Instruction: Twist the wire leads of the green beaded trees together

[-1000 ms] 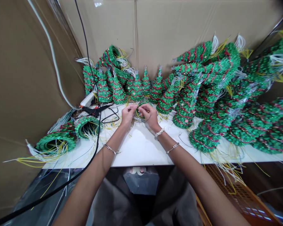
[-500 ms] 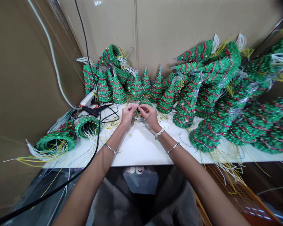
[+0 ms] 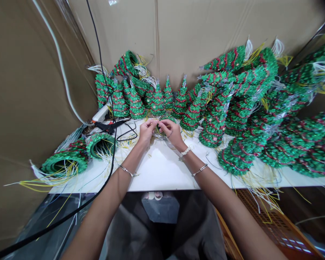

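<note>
Over the white table (image 3: 162,169), my left hand (image 3: 147,130) and my right hand (image 3: 170,130) meet fingertip to fingertip. Both are closed in a pinch, on what look like thin wires, though the fingers hide most of them. White and yellow wire ends (image 3: 160,135) show just below and between the hands. Behind the fingertips lies a green tinsel Christmas tree (image 3: 168,117), mostly hidden. Small Christmas trees with red garland stand beyond, among them an upright one (image 3: 180,99) near my right hand.
Many more trees (image 3: 241,144) are piled on the right, wires trailing over the edge. Two hollow tree bases (image 3: 63,162) face me at left. A black-handled tool (image 3: 108,126) lies by a white power strip (image 3: 100,113). A black cable (image 3: 114,144) crosses the left side. An orange crate (image 3: 284,231) is below right.
Both hands stay in nearly the same place, fingertips still pinched together. The view and my legs have shifted very slightly; nothing else has visibly moved.
</note>
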`<state>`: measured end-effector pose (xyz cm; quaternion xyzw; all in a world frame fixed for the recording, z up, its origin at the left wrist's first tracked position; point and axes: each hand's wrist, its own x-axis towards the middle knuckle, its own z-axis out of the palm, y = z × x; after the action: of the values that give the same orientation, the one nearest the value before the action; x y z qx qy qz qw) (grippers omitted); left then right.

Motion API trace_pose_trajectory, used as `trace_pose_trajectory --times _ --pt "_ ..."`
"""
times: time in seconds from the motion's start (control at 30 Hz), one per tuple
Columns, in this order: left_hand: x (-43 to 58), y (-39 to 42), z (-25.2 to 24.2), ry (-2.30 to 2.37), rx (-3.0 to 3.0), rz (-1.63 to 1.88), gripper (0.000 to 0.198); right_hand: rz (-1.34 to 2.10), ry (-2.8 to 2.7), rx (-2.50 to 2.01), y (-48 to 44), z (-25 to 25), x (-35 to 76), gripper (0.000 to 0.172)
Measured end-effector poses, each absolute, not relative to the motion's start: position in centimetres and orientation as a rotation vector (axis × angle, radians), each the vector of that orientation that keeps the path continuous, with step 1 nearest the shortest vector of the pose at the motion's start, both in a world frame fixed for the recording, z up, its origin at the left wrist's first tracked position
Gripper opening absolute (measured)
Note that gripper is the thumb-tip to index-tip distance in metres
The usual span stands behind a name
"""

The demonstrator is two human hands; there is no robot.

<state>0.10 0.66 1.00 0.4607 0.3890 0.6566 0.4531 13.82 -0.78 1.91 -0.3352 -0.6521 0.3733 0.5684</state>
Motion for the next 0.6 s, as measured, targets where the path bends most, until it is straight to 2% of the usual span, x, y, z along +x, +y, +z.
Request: trace_pose_trajectory --times 0.13,0.27,0.47,0.53,0.6 --pt "0.0 0.8 0.7 0.954 1.073 1.638 0.040 0.999 -1.654 -0.800 -0.2 2.6 14.6 0.050" --pt "0.3 0.6 0.7 0.956 1.056 1.627 0.038 0.710 -1.875 -0.949 -0.4 3.8 15.9 0.057" --pt "0.5 0.4 0.9 0.979 1.096 1.635 0.036 0.229 -2.039 -1.372 -2.3 5.9 16.7 0.044" --pt "0.5 0.3 0.9 0.985 1.117 1.632 0.035 0.247 -2.038 -1.348 -2.3 5.9 16.7 0.045" --pt "0.5 0.3 1.0 0.993 1.125 1.622 0.035 0.404 -2.019 -1.193 -1.7 5.3 16.6 0.046"
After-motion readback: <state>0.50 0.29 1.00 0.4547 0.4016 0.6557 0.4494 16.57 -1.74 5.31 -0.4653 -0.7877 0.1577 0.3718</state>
